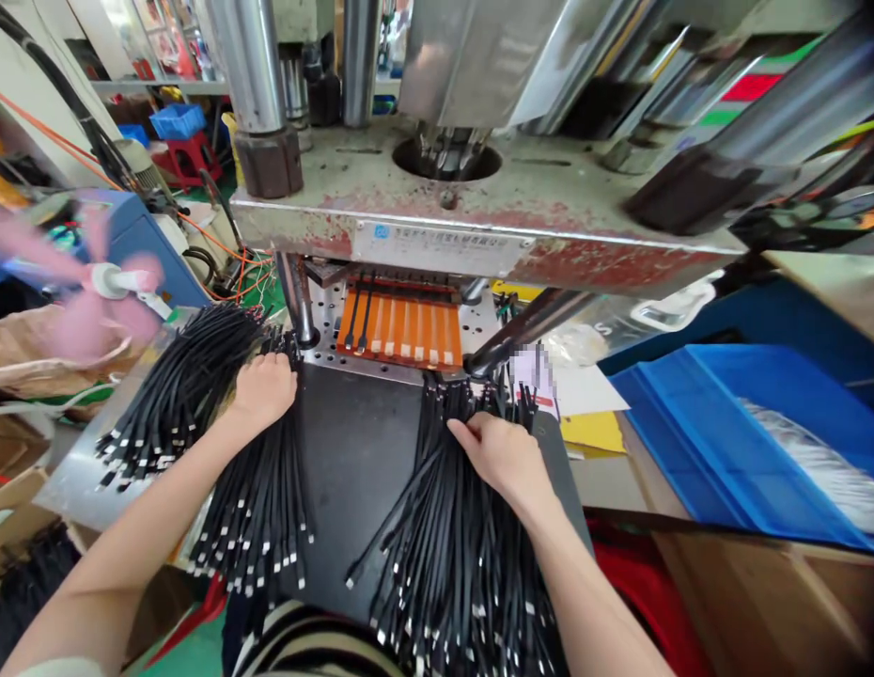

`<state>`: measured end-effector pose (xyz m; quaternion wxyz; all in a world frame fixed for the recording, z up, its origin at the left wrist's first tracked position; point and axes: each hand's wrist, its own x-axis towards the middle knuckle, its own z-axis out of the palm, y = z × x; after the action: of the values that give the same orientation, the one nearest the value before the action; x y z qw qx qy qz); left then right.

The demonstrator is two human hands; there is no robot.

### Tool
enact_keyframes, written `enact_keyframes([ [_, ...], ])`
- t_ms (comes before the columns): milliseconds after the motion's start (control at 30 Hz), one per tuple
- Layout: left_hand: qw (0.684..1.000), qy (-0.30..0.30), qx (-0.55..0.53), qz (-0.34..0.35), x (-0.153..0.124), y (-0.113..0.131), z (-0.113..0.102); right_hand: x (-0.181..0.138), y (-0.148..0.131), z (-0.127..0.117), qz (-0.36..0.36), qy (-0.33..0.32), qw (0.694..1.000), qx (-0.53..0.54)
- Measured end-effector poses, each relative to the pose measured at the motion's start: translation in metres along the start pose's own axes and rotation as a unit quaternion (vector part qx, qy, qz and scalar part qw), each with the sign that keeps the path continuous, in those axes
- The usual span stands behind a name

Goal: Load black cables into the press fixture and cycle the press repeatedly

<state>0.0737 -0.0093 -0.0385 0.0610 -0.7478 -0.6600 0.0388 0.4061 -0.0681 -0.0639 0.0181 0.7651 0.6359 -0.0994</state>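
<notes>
My left hand (pixel 262 391) rests on a fanned bundle of black cable pieces (pixel 197 395) with white tips, its fingers curled into the strands. My right hand (pixel 504 453) lies on a second bundle of the same black cables (pixel 451 555), fingers pinched among them. Between the bundles is a dark mat (pixel 356 470). Just beyond it, under the press, sits an orange mould plate (pixel 401 329) with several slots; two black cables lie in its left slots.
A worn grey and red press platen (pixel 479 221) with steel columns hangs above the mould. A blue bin (pixel 747 442) holding pale parts stands to the right. A pink fan (pixel 99 277) spins at the left. Yellow and white papers (pixel 592 414) lie beside the mat.
</notes>
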Motion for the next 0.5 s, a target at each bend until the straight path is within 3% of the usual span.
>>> enact_keyframes([
  [133, 0.995, -0.039, -0.074, -0.049, 0.006, -0.012, 0.000, -0.002, -0.005, 0.000, 0.006, 0.020, 0.997, 0.074],
  [300, 0.994, 0.001, -0.110, -0.027, 0.004, -0.024, -0.017, -0.013, -0.011, -0.013, 0.016, 0.139, 0.990, 0.012],
  [400, 0.996, 0.062, -0.052, -0.033, -0.005, -0.014, -0.035, -0.017, -0.030, -0.018, -0.052, 0.168, 0.975, 0.135],
  [500, 0.993, 0.113, 0.007, -0.044, -0.012, 0.000, -0.051, -0.015, -0.059, -0.024, -0.153, 0.165, 0.935, 0.273],
])
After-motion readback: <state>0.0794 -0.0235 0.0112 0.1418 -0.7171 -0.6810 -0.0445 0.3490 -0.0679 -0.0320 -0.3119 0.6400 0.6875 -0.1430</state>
